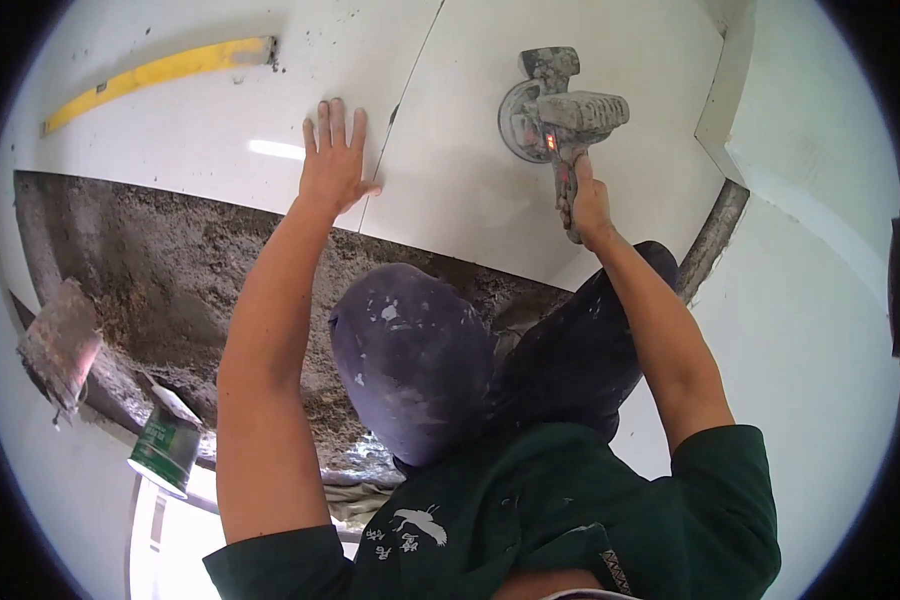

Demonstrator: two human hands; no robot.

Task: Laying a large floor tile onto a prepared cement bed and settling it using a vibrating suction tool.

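Observation:
My right hand [592,208] is wrapped round the handle of a dusty handheld tile vibrator [582,112]. Its round suction pad [518,122] rests on a large pale floor tile [460,170], and small red lights glow near the grip. To the left of a thin dark joint, my left hand [336,165] lies flat with fingers spread on a second pale tile [220,120]. Nothing is in that hand. The underside of the right palm is hidden.
A yellow spirit level [160,78] lies on the left tile. Rough grey mortar bed [160,250] borders the tiles on the near side. A dirty bucket [62,340] and a green tin [167,450] stand at left. A white wall [790,330] rises on the right.

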